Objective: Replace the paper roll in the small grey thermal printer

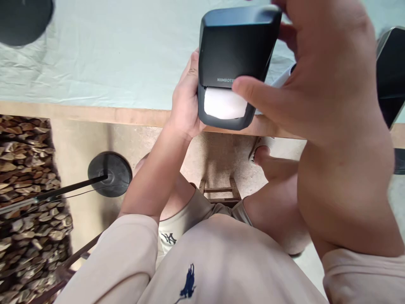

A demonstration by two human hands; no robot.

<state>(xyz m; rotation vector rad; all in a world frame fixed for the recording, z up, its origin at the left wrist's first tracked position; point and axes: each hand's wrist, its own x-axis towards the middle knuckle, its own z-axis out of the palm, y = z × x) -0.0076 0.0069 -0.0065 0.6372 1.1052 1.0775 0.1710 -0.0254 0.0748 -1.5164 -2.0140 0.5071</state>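
A black label printer (238, 55) marked NIIMBOT is held up over the near edge of the table. White label paper (224, 103) shows in the opening at its lower end. My left hand (186, 99) grips the printer from its left side and underneath, with most of its fingers hidden behind the body. From the right comes my right hand (303, 80), closed around the printer's right side. Its thumb presses on the front beside the lettering, and its other fingers are partly hidden by the upper right corner.
A pale green cloth (126, 55) covers the wooden-edged table. A dark round object (25, 19) lies at the far left, and a black phone-like slab (392, 76) at the right. Below are a stand's round base (109, 174), stacked firewood (28, 211) and a wooden stool (221, 190).
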